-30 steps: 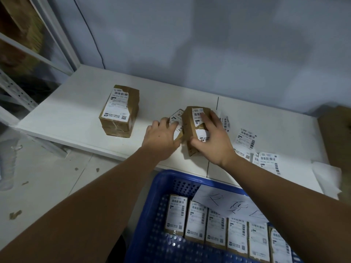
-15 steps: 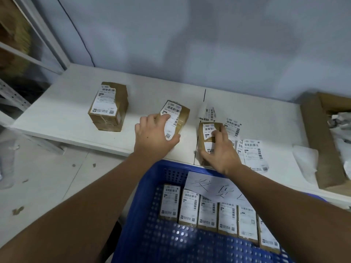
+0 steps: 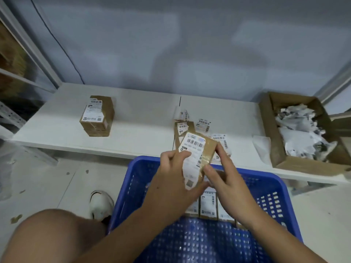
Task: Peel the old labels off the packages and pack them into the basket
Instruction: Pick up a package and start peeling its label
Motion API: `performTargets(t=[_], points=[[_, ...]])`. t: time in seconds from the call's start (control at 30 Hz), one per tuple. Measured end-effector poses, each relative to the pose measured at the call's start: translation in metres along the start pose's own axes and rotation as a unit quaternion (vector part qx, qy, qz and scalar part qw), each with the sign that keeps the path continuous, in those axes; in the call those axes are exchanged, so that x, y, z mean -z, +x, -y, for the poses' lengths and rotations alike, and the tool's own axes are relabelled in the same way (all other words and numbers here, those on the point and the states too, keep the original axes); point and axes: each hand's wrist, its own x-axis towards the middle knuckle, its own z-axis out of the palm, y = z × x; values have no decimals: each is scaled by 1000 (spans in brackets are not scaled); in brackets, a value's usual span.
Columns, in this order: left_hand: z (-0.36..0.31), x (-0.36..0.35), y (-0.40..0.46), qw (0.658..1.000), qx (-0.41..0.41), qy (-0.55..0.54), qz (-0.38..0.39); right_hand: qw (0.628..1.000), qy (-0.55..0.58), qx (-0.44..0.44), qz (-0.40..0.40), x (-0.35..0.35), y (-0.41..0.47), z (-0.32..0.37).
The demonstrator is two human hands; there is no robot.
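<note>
A small brown package (image 3: pixel 206 150) with a white barcode label hangs above the far rim of the blue basket (image 3: pixel 275 188). My left hand (image 3: pixel 171 179) grips its left side, thumb on the label. My right hand (image 3: pixel 226 177) holds its right edge and lower corner. A second small package (image 3: pixel 181 128) stands on the white table (image 3: pixel 142 118) just behind it. A stack of brown packages (image 3: pixel 97 116) sits at the table's left. Labelled packages (image 3: pixel 208 205) line the basket's far side, partly hidden by my hands.
Loose peeled labels (image 3: pixel 203 124) lie on the table right of centre. A cardboard box (image 3: pixel 269 133) full of crumpled label scraps stands at the right end. A white shoe (image 3: pixel 100 204) rests on the floor left of the basket. A grey wall rises behind the table.
My left hand lifted its package off the table and brought it over the basket. My right hand let go of the other package, which stays on the table, and joined on the lifted one.
</note>
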Motion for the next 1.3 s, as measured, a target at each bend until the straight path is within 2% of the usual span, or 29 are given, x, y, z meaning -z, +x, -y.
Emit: performTargets(t=[0.1,0.2,0.4,0.6,0.93,1.03,1.2,1.3], points=[[-23,-20,-23,997,-6,-15,77,996,78,-42,-9,22,-27,-9],[-30,-37,-26,991,-22,-31,129,995,86,-59,-6,41,-30,-27],[-29,-56,14,982,-48,-50,175,998,51,-1,-30,73,-13,-41],[-23,-63,52,972,-45,-158,169,994,87,42,-40,88,15,-47],[-12,-69,78,960,-72,-206,173,993,105,31,-33,90,38,-56],[-12,-64,85,954,-63,-243,166,993,107,35,-28,88,42,-57],[-9,-50,91,968,-52,-202,137,995,98,30,-6,81,34,-56],[-9,-47,88,961,-20,-234,145,996,83,31,11,78,30,-56]])
